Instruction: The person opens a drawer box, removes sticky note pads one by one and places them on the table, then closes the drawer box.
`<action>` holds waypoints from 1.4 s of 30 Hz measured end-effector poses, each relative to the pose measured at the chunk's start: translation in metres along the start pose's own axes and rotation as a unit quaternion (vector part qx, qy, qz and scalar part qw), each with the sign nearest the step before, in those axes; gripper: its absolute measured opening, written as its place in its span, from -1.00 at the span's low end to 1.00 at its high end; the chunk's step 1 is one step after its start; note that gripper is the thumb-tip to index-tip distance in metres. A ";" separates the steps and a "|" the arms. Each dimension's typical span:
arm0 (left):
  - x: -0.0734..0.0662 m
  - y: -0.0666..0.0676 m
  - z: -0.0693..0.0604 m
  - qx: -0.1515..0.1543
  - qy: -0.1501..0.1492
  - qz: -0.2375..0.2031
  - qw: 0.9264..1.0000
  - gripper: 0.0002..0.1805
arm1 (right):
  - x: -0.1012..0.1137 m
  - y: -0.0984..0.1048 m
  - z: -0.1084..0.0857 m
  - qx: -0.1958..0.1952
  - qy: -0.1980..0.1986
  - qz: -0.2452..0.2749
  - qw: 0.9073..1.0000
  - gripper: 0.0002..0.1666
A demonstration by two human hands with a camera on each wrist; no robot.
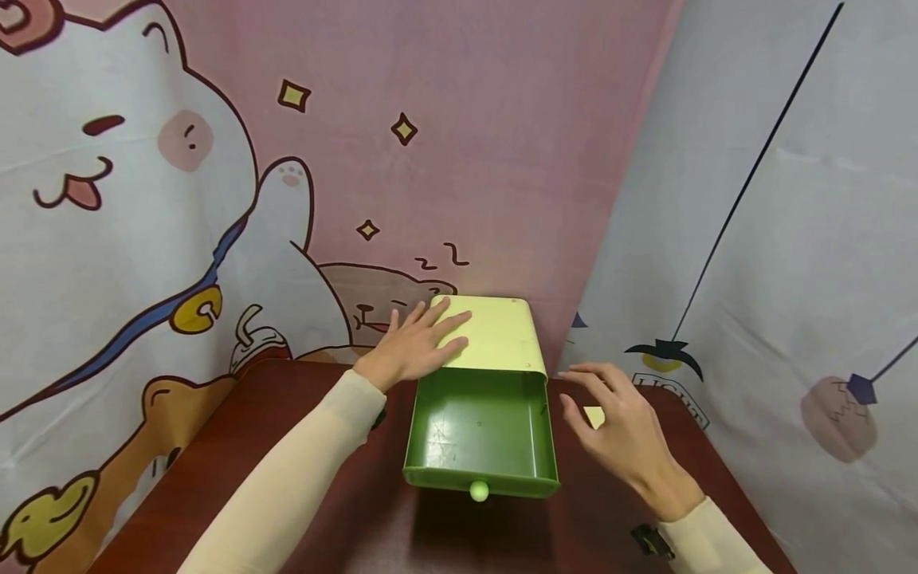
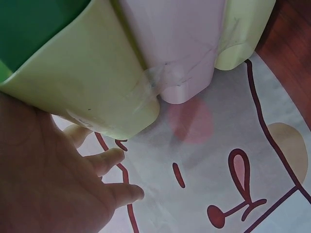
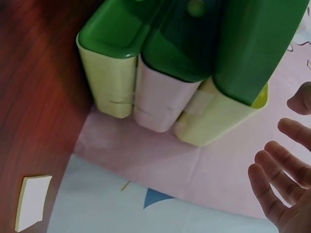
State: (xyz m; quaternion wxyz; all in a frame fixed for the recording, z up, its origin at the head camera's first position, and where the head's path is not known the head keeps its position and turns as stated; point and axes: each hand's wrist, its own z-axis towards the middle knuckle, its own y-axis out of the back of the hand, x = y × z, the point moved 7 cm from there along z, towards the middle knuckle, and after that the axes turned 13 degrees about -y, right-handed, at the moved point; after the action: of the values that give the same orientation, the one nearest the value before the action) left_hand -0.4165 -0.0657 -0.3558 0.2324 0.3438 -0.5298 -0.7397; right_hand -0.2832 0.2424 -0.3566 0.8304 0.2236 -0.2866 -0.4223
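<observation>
A small drawer cabinet [image 1: 498, 335] stands on the table against the wall cloth, its top pale yellow. Its three stacked tiers show in the right wrist view: a pale yellow one, a pink middle tier [image 3: 163, 97] and another pale yellow one. The green top drawer [image 1: 476, 422] is pulled well out, its green floor visible and a round light-green knob [image 1: 479, 490] at its front. My left hand [image 1: 412, 343] rests on the cabinet's top with fingers spread. My right hand [image 1: 624, 422] hovers right of the drawer, fingers loosely bent, holding nothing.
A small pale yellow pad-like block [image 3: 34, 203] lies on the table to the right of the cabinet, partly behind the right hand in the head view. The dark red-brown table [image 1: 308, 454] meets a cartoon-printed cloth [image 1: 502, 159] at the back and sides.
</observation>
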 end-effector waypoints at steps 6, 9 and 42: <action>-0.001 0.000 0.000 -0.001 -0.001 0.001 1.000 -0.22 | 0.015 0.004 0.000 -0.006 0.027 0.009 1.000 -0.59; -0.001 0.000 0.001 -0.001 -0.001 0.002 1.000 -0.22 | 0.022 0.006 0.000 -0.016 0.044 0.017 0.999 -0.59; -0.002 0.001 -0.001 -0.001 0.003 0.011 1.000 -0.22 | 0.105 0.004 -0.028 -0.014 0.286 0.077 0.955 -0.51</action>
State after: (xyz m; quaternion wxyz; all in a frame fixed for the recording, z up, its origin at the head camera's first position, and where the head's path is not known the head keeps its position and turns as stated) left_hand -0.4150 -0.0652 -0.3548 0.2424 0.3397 -0.5318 -0.7369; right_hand -0.2123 0.1613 -0.3445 0.9104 0.3011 -0.0479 -0.2798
